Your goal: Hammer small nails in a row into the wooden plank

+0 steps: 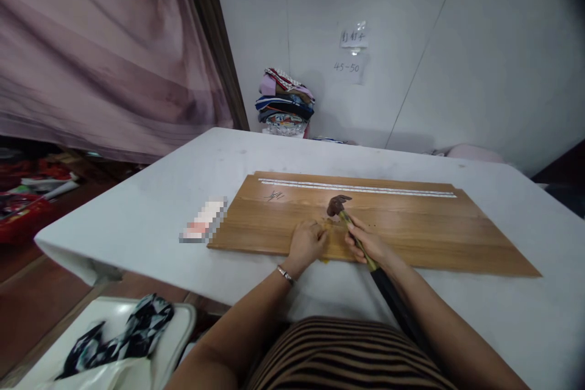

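A long wooden board (411, 225) lies flat on a white table (150, 213). My right hand (368, 242) is closed around the yellow-green handle of a hammer (339, 205), whose dark rusty head rests on the board just beyond my fingers. My left hand (307, 242) sits on the board's near edge, fingers curled in a pinch close to the hammer head; what they hold is too small to make out. A bracelet shows on my left wrist.
A white strip (356, 187) runs along the board's far edge. A blurred pink-white object (203, 222) lies left of the board. Folded clothes (284, 103) are stacked against the wall. A white chair with dark cloth (123, 335) stands at lower left.
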`<state>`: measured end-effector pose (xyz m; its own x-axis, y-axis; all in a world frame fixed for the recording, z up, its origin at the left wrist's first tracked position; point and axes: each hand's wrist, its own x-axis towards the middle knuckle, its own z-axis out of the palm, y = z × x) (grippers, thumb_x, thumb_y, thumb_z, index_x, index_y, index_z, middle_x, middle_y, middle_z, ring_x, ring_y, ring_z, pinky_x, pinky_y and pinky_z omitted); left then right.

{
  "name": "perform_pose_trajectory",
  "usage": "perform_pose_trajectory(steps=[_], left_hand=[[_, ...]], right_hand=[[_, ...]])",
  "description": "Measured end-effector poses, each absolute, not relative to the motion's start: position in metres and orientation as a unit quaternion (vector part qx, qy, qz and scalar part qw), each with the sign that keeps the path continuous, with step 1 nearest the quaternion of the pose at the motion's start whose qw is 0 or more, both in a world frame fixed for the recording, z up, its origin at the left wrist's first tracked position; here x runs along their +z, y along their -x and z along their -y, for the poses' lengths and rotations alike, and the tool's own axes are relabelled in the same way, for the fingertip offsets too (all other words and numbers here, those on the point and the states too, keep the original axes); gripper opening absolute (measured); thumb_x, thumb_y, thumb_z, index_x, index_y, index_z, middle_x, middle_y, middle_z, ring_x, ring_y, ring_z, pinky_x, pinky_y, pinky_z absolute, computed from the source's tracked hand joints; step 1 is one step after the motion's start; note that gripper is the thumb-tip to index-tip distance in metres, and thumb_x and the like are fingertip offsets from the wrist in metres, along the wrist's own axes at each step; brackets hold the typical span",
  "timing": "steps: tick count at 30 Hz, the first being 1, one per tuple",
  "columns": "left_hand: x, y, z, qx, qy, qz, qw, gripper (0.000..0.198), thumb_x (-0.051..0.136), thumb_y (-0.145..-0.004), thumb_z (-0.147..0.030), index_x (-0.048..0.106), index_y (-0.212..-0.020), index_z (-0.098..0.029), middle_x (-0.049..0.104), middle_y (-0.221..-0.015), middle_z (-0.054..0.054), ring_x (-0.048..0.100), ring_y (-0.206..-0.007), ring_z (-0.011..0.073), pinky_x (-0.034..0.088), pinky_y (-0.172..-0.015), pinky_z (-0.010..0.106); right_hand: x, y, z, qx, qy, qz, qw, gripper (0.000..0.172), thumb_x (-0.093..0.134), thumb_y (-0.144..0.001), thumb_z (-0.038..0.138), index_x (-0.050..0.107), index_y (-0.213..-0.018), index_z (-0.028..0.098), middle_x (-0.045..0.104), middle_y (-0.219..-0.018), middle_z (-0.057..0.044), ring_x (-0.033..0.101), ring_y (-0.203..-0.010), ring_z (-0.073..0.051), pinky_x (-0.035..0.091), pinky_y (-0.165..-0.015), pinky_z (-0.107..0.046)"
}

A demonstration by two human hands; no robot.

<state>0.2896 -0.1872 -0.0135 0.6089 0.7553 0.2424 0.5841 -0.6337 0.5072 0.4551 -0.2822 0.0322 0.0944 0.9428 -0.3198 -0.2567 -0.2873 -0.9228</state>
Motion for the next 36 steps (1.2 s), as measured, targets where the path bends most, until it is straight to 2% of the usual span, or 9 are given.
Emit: perform_pose_trajectory(steps=[4, 7, 9, 10, 12, 14, 20, 30, 36], left_hand=[[-0.021, -0.290, 0.180, 0.282, -0.810, -0.414, 0.304, 0.031, 0.056, -0.087, -0.028, 0.052, -0.057, -0.018, 0.054, -0.064, -0.002, 0.052, -0.067, 0.0122, 0.038, -0.065, 0.025], [-0.023, -0.291, 0.171, 0.295, -0.769, -0.444, 0.352, 0.026, 0.057, -0.087, -0.029, 0.058, -0.064, -0.018, 0.058, -0.069, -0.002, 0.055, -0.069, 0.0119, 0.042, -0.065, 0.024], [-0.021, -0.293, 0.165, 0.280, -0.775, -0.450, 0.344, 0.011, 0.062, -0.084, -0.027, 0.066, -0.079, -0.018, 0.066, -0.082, 0.000, 0.060, -0.078, 0.0140, 0.046, -0.072, 0.026], [-0.018, -0.293, 0.163, 0.269, -0.786, -0.448, 0.331, 0.012, 0.065, -0.082, -0.026, 0.069, -0.090, -0.018, 0.069, -0.092, 0.002, 0.062, -0.085, 0.0158, 0.048, -0.077, 0.027], [-0.011, -0.296, 0.159, 0.243, -0.817, -0.427, 0.301, 0.027, 0.068, -0.081, -0.024, 0.069, -0.108, -0.019, 0.070, -0.109, 0.006, 0.062, -0.101, 0.0196, 0.048, -0.090, 0.032], [-0.004, -0.300, 0.156, 0.215, -0.847, -0.401, 0.274, 0.033, 0.069, -0.082, -0.023, 0.068, -0.114, -0.020, 0.068, -0.118, 0.007, 0.060, -0.111, 0.0218, 0.046, -0.098, 0.035], [-0.002, -0.312, 0.150, 0.173, -0.885, -0.371, 0.221, 0.014, 0.061, -0.089, -0.023, 0.074, -0.096, -0.020, 0.069, -0.104, 0.006, 0.059, -0.105, 0.0204, 0.047, -0.095, 0.033], [-0.016, -0.317, 0.153, 0.174, -0.908, -0.347, 0.157, 0.017, 0.055, -0.094, -0.021, 0.071, -0.087, -0.019, 0.066, -0.096, 0.006, 0.058, -0.098, 0.0189, 0.046, -0.090, 0.031], [-0.018, -0.318, 0.156, 0.172, -0.911, -0.347, 0.144, 0.020, 0.052, -0.095, -0.022, 0.070, -0.089, -0.019, 0.067, -0.098, 0.008, 0.059, -0.098, 0.0205, 0.047, -0.089, 0.032]], right_hand=[[0.036, -0.473, 0.288, 0.573, 0.550, 0.303, 0.526, 0.057, 0.071, -0.078, 0.049, 0.048, -0.125, 0.026, 0.046, -0.058, 0.013, 0.031, -0.032, -0.003, 0.025, -0.029, -0.014], [0.033, -0.495, 0.292, 0.578, 0.542, 0.296, 0.534, 0.047, 0.077, -0.071, 0.052, 0.052, -0.100, 0.023, 0.042, -0.057, 0.012, 0.027, -0.033, -0.003, 0.023, -0.028, -0.015], [0.030, -0.513, 0.295, 0.585, 0.528, 0.284, 0.546, 0.046, 0.077, -0.070, 0.049, 0.053, -0.101, 0.023, 0.038, -0.055, 0.013, 0.024, -0.033, -0.004, 0.022, -0.028, -0.016], [0.028, -0.522, 0.296, 0.582, 0.518, 0.277, 0.562, 0.047, 0.075, -0.073, 0.045, 0.053, -0.109, 0.024, 0.039, -0.057, 0.012, 0.023, -0.035, -0.004, 0.021, -0.030, -0.016], [0.023, -0.542, 0.299, 0.578, 0.506, 0.263, 0.584, 0.042, 0.069, -0.077, 0.038, 0.054, -0.114, 0.025, 0.036, -0.058, 0.012, 0.017, -0.036, -0.005, 0.016, -0.032, -0.016], [0.018, -0.559, 0.302, 0.566, 0.496, 0.254, 0.607, 0.031, 0.060, -0.082, 0.033, 0.057, -0.111, 0.024, 0.031, -0.060, 0.010, 0.011, -0.039, -0.005, 0.013, -0.034, -0.016], [0.001, -0.583, 0.310, 0.513, 0.493, 0.253, 0.656, 0.020, 0.048, -0.088, 0.032, 0.063, -0.098, 0.023, 0.019, -0.064, 0.010, 0.002, -0.047, -0.008, 0.009, -0.038, -0.014], [-0.030, -0.600, 0.303, 0.470, 0.527, 0.314, 0.635, 0.022, 0.053, -0.086, 0.047, 0.065, -0.090, 0.030, 0.012, -0.065, 0.009, 0.000, -0.046, -0.008, 0.003, -0.035, -0.021], [-0.038, -0.601, 0.306, 0.454, 0.556, 0.328, 0.614, 0.030, 0.047, -0.089, 0.053, 0.070, -0.087, 0.034, 0.010, -0.069, 0.009, -0.003, -0.048, -0.007, -0.003, -0.042, -0.033]])
